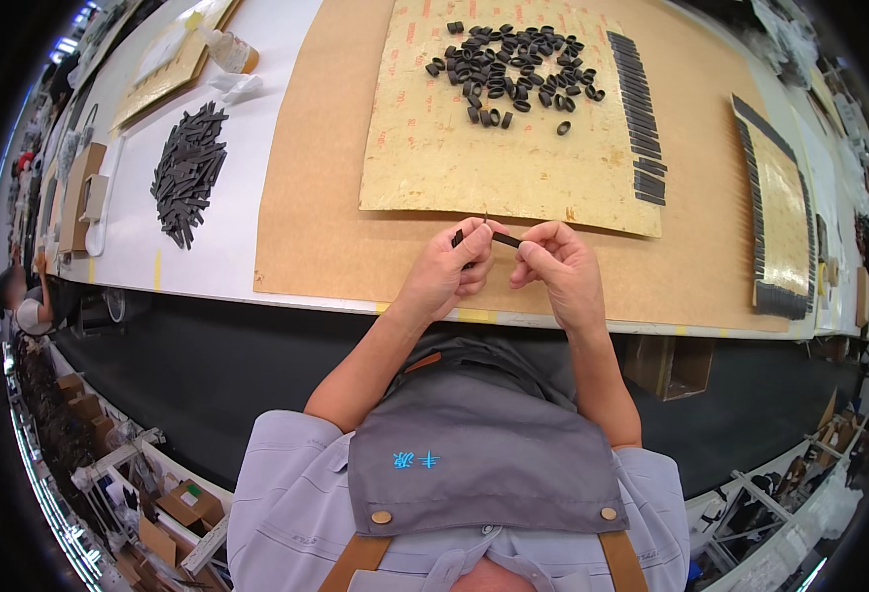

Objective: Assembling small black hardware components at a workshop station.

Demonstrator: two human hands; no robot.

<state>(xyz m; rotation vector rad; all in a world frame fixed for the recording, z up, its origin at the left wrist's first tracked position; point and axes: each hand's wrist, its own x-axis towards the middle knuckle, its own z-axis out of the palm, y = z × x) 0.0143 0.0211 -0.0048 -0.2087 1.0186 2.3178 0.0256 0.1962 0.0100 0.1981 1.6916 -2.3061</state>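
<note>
My left hand [446, 273] and my right hand [558, 266] meet just above the near edge of the table, over a brown paper sheet [316, 207]. Together they pinch a short black strip [504, 239] that spans the gap between the fingertips; its left end pokes out beside my left thumb. A yellow board [434, 148] lies just beyond my hands. On its far part sits a loose heap of several small black loops [513, 69]. Along its right side runs a neat row of flat black strips [640, 109].
A pile of loose black strips [188, 173] lies on the white tabletop at the left. A second yellow board edged with black strips [780, 217] lies at the right. A small bottle [229, 49] stands far left. Another person [20, 301] sits at the far left edge.
</note>
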